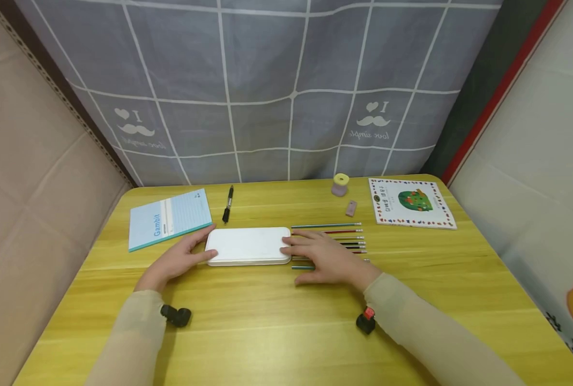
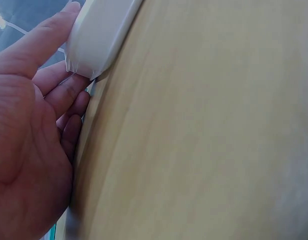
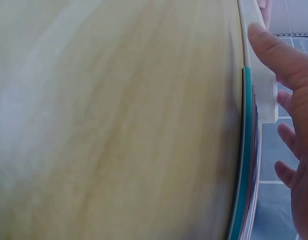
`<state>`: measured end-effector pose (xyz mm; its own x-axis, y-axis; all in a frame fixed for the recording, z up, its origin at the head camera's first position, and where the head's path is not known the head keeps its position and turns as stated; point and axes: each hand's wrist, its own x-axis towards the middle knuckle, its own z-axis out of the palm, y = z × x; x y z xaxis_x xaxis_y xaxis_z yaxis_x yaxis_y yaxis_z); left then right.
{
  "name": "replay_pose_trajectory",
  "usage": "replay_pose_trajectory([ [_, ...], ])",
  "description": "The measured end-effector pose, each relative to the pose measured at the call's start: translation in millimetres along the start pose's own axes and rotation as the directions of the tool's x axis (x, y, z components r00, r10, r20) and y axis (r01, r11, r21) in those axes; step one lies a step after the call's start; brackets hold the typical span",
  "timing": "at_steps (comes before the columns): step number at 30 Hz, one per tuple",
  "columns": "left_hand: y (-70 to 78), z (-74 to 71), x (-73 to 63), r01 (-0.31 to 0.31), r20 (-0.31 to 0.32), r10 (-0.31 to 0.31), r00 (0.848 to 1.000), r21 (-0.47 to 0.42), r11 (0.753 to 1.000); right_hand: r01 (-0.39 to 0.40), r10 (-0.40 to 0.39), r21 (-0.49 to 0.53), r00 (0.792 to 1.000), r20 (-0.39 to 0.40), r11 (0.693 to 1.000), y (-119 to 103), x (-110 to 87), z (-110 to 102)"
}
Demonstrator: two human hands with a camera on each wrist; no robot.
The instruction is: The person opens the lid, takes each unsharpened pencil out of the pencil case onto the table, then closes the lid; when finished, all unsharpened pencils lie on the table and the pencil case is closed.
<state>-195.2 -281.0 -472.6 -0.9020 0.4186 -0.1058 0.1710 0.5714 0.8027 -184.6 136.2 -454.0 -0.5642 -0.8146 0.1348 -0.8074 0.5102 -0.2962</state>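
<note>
A flat white pencil case (image 1: 247,245) with rounded corners lies closed on the table. My left hand (image 1: 179,261) holds its left end, the thumb along the near edge and the fingers at the end. In the left wrist view, the thumb and fingertips of that hand (image 2: 39,110) meet the case's end (image 2: 96,45). Fingers spread, my right hand (image 1: 332,260) reaches over the pencils with its fingertips at the case's right end. Several pencils (image 1: 327,225) lie in parallel beside the case, partly hidden under this hand.
A light blue notebook (image 1: 170,220) lies at the left, a black pen (image 1: 228,203) beside it. Towards the back right are a yellow-topped small container (image 1: 340,185), a pinkish eraser (image 1: 351,208) and a white booklet (image 1: 411,203). A grey checked curtain (image 1: 262,128) hangs behind the table.
</note>
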Motion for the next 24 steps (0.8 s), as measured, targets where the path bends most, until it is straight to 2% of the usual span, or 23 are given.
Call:
replay_pose_trajectory([
  [14, 1.3, -0.2, 1.1, -0.020, -0.007, 0.020, 1.000, 0.005, 1.000, -0.003, 0.003, -0.002, 1.000, -0.006, 1.000, -1.4, -2.5, 0.6],
  [24, 0.3, -0.7, 1.0, 0.007, -0.005, -0.007, 1.000, 0.017, 1.000, -0.008, 0.008, 0.009, 1.000, -0.009, 1.000, -2.6, -3.3, 4.6],
])
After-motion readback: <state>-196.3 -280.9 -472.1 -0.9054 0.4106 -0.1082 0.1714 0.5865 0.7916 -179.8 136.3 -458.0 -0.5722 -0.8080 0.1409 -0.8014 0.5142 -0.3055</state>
